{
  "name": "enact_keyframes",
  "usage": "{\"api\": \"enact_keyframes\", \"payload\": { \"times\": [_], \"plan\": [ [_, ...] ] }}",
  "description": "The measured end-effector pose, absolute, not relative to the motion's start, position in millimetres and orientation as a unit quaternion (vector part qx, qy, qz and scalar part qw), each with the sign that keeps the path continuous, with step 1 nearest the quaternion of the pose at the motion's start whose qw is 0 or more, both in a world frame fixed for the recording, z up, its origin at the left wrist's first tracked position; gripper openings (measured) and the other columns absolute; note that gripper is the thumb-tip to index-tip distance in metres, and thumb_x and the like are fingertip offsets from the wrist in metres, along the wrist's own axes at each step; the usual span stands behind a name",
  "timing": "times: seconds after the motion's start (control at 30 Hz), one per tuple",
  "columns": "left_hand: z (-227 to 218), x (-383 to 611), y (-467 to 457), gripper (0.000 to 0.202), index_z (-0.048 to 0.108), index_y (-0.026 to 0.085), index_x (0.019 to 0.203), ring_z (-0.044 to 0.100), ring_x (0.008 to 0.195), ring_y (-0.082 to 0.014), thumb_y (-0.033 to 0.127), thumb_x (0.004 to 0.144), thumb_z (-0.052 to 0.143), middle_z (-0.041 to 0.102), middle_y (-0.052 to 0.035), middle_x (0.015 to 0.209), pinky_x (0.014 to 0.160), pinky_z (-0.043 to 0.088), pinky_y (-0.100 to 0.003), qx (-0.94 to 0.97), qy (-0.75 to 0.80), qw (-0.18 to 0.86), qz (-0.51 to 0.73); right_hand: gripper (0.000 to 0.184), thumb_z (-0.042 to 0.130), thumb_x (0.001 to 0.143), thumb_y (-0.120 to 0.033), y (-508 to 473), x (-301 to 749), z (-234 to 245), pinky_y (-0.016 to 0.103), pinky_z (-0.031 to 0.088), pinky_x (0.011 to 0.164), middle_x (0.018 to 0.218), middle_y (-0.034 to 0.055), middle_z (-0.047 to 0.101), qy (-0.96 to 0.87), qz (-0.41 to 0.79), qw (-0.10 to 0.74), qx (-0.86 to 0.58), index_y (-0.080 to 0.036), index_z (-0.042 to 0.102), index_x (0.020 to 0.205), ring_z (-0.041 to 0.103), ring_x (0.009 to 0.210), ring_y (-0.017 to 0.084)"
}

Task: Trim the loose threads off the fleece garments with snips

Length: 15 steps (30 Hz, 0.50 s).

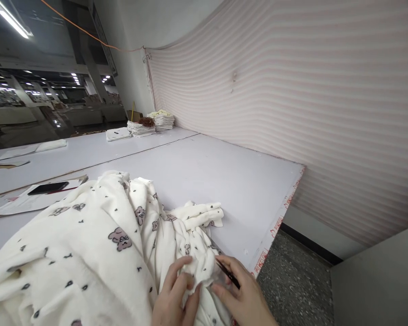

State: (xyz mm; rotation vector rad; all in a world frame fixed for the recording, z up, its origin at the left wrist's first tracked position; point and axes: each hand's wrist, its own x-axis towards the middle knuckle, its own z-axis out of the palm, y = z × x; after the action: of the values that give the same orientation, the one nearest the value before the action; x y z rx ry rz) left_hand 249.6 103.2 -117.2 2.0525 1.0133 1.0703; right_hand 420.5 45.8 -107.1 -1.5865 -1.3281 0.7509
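Observation:
A large heap of white plush fabric [88,253], printed with mauve bears and small dark marks, is bunched up at the front of the table. My left hand [177,292] is closed on a gathered edge of it, fingers bent and thumb along the cloth. Just to the right, my right hand [240,292] grips dark thread snips [228,273], their tip pointing up and left at the fabric. The lower fingers of this hand are partly hidden beside the cloth. A narrow folded part of the fabric stretches toward the table's middle.
The pale table [245,181] ends on the right in a taped edge with red print. A phone [47,188] lies on papers [20,206] at left. Folded cloth stacks [141,129] stand at the back. A striped sheet [275,90] covers the wall; speckled floor [299,276] shows at right.

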Motion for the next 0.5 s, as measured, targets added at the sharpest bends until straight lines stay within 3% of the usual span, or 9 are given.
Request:
{"api": "enact_keyframes", "payload": {
  "times": [0.03,0.1,0.2,0.3,0.37,0.5],
  "plan": [
    [-113.3,249.7,105.2,0.018,0.044,0.022,0.07,0.06,0.094,-0.0199,0.026,0.087,0.051,0.06,-0.0075,0.105,0.082,0.043,-0.027,0.756,0.381,0.356,0.395,0.033,0.063,0.079,-0.022,48.6,418.3,-108.3,0.025,0.049,0.078,0.106,0.0047,0.065,-0.537,0.302,0.46,-0.64,-0.024,0.06,0.112,0.062,0.096,0.02],
    [-105.3,249.2,110.3,0.025,0.041,0.023,0.068,0.059,0.087,-0.0196,0.036,0.085,0.054,0.063,-0.0037,0.087,0.08,0.043,-0.026,0.703,0.396,0.462,0.368,0.012,0.058,0.084,-0.024,55.0,414.2,-108.7,0.023,0.048,0.072,0.089,0.0029,0.065,-0.538,0.287,0.475,-0.634,-0.021,0.063,0.094,0.062,0.083,0.018],
    [-97.6,246.7,118.2,0.03,0.043,0.022,0.07,0.057,0.083,-0.0194,0.045,0.079,0.061,0.06,-0.0007,0.079,0.07,0.044,-0.023,0.612,0.438,0.558,0.351,0.02,0.049,0.091,-0.033,62.2,409.5,-107.2,0.021,0.045,0.064,0.072,-0.0001,0.059,-0.522,0.268,0.511,-0.628,-0.02,0.059,0.079,0.058,0.069,0.015],
    [-98.3,244.5,123.7,0.03,0.054,0.021,0.081,0.055,0.073,-0.0168,0.048,0.074,0.065,0.057,0.001,0.079,0.062,0.042,-0.022,0.551,0.443,0.62,0.341,0.019,0.049,0.092,-0.034,63.4,405.4,-107.5,0.02,0.045,0.063,0.073,-0.0007,0.06,-0.514,0.262,0.548,-0.605,-0.021,0.059,0.083,0.058,0.069,0.014],
    [-101.4,244.3,125.2,0.034,0.058,0.02,0.086,0.056,0.07,-0.0167,0.051,0.073,0.065,0.059,0.0002,0.078,0.063,0.043,-0.024,0.534,0.433,0.65,0.323,0.012,0.054,0.089,-0.031,63.1,402.0,-108.3,0.02,0.046,0.069,0.084,0.0009,0.064,-0.539,0.246,0.559,-0.58,-0.022,0.062,0.091,0.062,0.078,0.015],
    [-102.7,245.2,123.7,0.033,0.061,0.019,0.083,0.058,0.079,-0.0203,0.051,0.074,0.064,0.065,-0.0019,0.08,0.07,0.044,-0.026,0.575,0.436,0.616,0.317,0.021,0.061,0.082,-0.02,65.8,395.5,-109.2,0.021,0.047,0.073,0.096,0.0019,0.067,-0.594,0.216,0.516,-0.578,-0.026,0.065,0.102,0.064,0.085,0.016]
  ]
}}
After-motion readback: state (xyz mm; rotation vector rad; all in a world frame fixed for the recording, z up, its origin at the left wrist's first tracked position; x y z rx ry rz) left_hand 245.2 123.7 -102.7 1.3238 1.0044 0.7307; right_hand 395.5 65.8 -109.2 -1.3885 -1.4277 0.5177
